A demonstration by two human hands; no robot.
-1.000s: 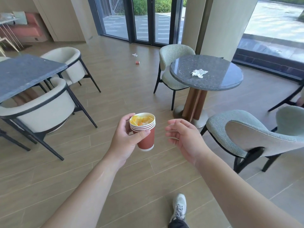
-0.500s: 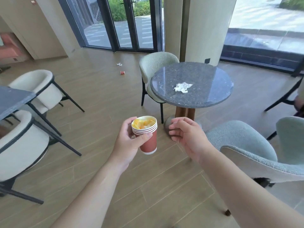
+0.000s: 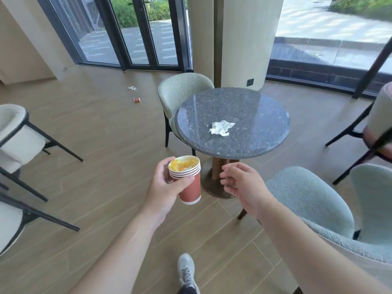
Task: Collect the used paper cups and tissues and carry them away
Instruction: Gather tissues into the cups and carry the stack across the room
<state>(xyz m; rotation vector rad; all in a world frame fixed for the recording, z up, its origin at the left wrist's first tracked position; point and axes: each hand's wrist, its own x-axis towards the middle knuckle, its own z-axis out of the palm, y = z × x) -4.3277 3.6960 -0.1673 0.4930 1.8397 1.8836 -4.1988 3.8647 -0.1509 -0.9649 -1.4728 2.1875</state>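
My left hand (image 3: 164, 187) grips a stack of red paper cups (image 3: 187, 182), the top one stuffed with yellow and white scraps. Just right of the stack my right hand (image 3: 240, 184) hovers with loosely curled fingers and holds nothing. A crumpled white tissue (image 3: 221, 128) lies on the round dark stone table (image 3: 258, 145) straight ahead. Farther off on the floor lie another white tissue (image 3: 132, 88) and a small red cup (image 3: 137, 99) on its side.
A pale green chair (image 3: 182, 90) is tucked behind the table, a blue-grey chair (image 3: 314, 200) stands close at my right, and cream chairs (image 3: 17, 134) stand at the left. A wide pillar (image 3: 241, 39) and glass doors (image 3: 135, 32) close off the back. My shoe (image 3: 186, 270) is on the wood floor.
I have walked closer to the round table, which now looms larger and nearer. Both hands keep their pose, the left still gripping the cup stack.
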